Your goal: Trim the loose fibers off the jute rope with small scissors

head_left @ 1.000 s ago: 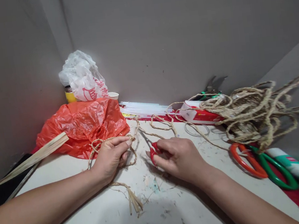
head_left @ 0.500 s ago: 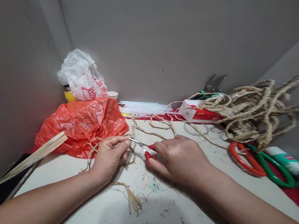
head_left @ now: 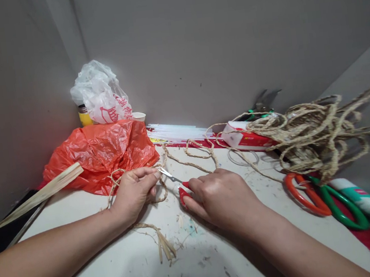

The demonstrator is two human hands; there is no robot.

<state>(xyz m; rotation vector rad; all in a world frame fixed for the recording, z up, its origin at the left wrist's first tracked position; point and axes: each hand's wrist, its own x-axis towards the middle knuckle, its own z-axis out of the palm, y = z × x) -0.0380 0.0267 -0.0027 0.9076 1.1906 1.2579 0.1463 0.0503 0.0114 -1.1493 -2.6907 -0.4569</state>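
My left hand (head_left: 136,191) pinches a length of twisted straw rope (head_left: 163,197), which loops around the fingers and trails on the white table. In my right hand (head_left: 220,194) are small scissors (head_left: 169,174) with red handles, thumb and fingers in the loops. The scissor tips meet the rope right at my left fingertips; the exact contact is too small to make out. Below my left hand lies the rope's frayed end (head_left: 165,246), spread into flat strands.
A red plastic bag (head_left: 99,151) and a dry flat leaf strip (head_left: 43,196) are at left. Clear glue sticks (head_left: 179,132) lie along the back. A heap of coiled rope (head_left: 319,131) stands at right, near large scissors with orange and green handles (head_left: 344,209).
The scissor blades have come closer together at my left fingertips. Both hands stay almost in place.
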